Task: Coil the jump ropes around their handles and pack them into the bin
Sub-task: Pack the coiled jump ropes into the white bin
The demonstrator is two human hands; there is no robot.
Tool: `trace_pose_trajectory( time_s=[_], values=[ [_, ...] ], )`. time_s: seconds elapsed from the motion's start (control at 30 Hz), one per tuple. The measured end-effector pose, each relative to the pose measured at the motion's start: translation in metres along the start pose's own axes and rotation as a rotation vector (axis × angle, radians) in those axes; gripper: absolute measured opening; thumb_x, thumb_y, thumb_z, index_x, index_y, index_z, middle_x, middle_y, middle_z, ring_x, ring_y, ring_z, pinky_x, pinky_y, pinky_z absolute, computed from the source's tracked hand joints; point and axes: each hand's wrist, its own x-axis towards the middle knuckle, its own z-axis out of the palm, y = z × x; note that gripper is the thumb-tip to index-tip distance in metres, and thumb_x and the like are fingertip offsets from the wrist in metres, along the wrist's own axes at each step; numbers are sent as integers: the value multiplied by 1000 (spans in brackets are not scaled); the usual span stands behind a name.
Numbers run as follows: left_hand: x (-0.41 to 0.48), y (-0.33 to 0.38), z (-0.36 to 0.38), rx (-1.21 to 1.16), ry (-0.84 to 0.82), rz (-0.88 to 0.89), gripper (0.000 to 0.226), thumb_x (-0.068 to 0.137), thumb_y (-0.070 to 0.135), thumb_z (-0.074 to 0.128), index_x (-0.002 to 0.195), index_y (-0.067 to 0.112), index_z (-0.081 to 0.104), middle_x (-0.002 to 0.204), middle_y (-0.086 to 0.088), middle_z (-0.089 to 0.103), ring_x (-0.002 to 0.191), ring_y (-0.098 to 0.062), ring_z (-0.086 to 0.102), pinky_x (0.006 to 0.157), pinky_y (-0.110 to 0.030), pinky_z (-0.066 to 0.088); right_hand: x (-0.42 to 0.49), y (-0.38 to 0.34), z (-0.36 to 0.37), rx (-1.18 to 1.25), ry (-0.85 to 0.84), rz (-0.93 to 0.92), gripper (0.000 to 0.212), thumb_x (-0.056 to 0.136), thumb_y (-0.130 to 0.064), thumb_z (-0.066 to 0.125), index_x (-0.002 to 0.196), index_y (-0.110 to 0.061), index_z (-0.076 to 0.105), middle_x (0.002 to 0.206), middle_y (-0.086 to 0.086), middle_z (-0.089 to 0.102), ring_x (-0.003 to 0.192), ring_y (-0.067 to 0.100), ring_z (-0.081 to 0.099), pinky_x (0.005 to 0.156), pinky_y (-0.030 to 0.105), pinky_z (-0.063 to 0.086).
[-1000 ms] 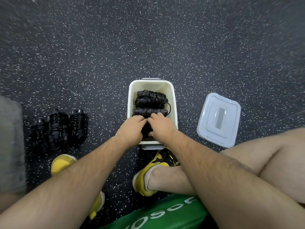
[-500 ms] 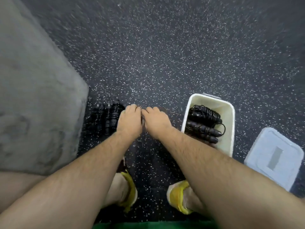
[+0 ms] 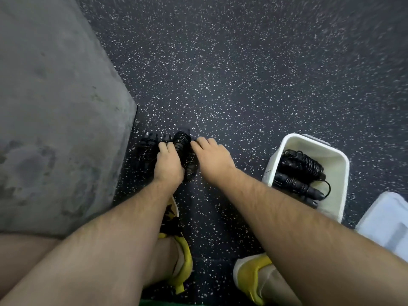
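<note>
I'm on the pick-up step: my left hand (image 3: 169, 164) curls over the coiled ropes (image 3: 184, 149) on the floor (image 3: 242, 74) left of the bin (image 3: 344, 164), my right hand (image 3: 212, 159) touches their right side, grip unclear, so next I clasp them together and carry them right.

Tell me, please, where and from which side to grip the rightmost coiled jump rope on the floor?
Grip the coiled jump rope around its wound middle, from above and the right: it lies flat, other bundles crowding its left.
</note>
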Motion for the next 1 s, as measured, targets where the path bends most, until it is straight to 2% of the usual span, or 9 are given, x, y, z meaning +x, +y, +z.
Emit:
trace_pose_trajectory(
  time_s=[0.13, 0.2, 0.27, 0.37, 0.43, 0.53, 0.7, 0.83, 1.0],
  values=[
    [-15, 6, -11, -119, -8, 316, 68, 77, -10, 60, 139, 6, 40, 136, -8, 33, 115, -27, 52, 102, -34, 45, -19, 24, -16, -65, 106, -45, 79, 89, -28, 63, 157, -17, 23, 163, 7, 19, 147, 30, 21, 121, 42, 20],
    [-26, 27, -23, -131, -39, 464, 64, 77, -10, 57, 136, 7, 41, 133, -4, 31, 110, -25, 54, 98, -34, 46, -33, 39, -33, -87, 103, -101, 80, 89, -36, 64, 156, -17, 24, 162, 5, 26, 149, 27, 21, 124, 41, 9],
    [-37, 55, -31, -132, -68, 563, 59, 78, -9, 56, 133, 7, 41, 131, -2, 28, 97, -26, 55, 90, -42, 50, -55, 58, -54, -65, 73, -106, 72, 88, -36, 65, 150, -15, 36, 148, 3, 47, 138, 24, 38, 121, 38, 17],
    [-55, 103, -30, -159, -130, 701, 56, 83, -5, 55, 135, 11, 39, 130, 2, 28, 89, -24, 57, 87, -45, 50, -101, 94, -74, -57, 53, -42, 52, 87, -34, 64, 133, -15, 48, 127, 2, 59, 115, 24, 53, 100, 35, 38],
    [-70, 137, -25, -172, -188, 793, 57, 87, -5, 53, 139, 13, 38, 135, 5, 30, 92, -23, 60, 89, -40, 50, -136, 121, -80, -56, 32, 43, 49, 88, -36, 64, 130, -16, 50, 123, 2, 59, 111, 24, 54, 90, 36, 44],
    [-92, 182, -11, -258, -254, 864, 55, 90, 3, 58, 141, 15, 40, 140, 5, 33, 106, -18, 57, 92, -26, 44, -184, 151, -78, -49, 9, 174, 48, 89, -36, 62, 130, -15, 51, 126, 3, 58, 113, 25, 53, 91, 38, 46],
    [-105, 225, 19, -349, -442, 664, 78, 78, 11, 66, 143, 23, 25, 125, -1, 49, 105, -21, 58, 87, -32, 49, -237, 178, -59, -45, -25, 309, 37, 87, -36, 60, 117, -15, 58, 120, 6, 58, 111, 29, 52, 92, 39, 43],
    [-96, 236, 39, 108, -455, 749, 38, 79, 21, 71, 110, 22, 49, 105, 2, 53, 97, -23, 59, 79, -35, 48, -261, 189, -46, -4, -66, 343, 36, 87, -37, 60, 117, -17, 59, 117, 3, 58, 107, 26, 52, 88, 40, 47],
    [-86, 236, 68, 396, -461, 896, 52, 77, 57, 76, 116, 27, 59, 109, 6, 62, 105, -19, 58, 91, -38, 47, -266, 187, -33, 34, -112, 300, 38, 88, -38, 61, 120, -17, 59, 118, 2, 57, 109, 25, 51, 87, 35, 42]
  ],
)
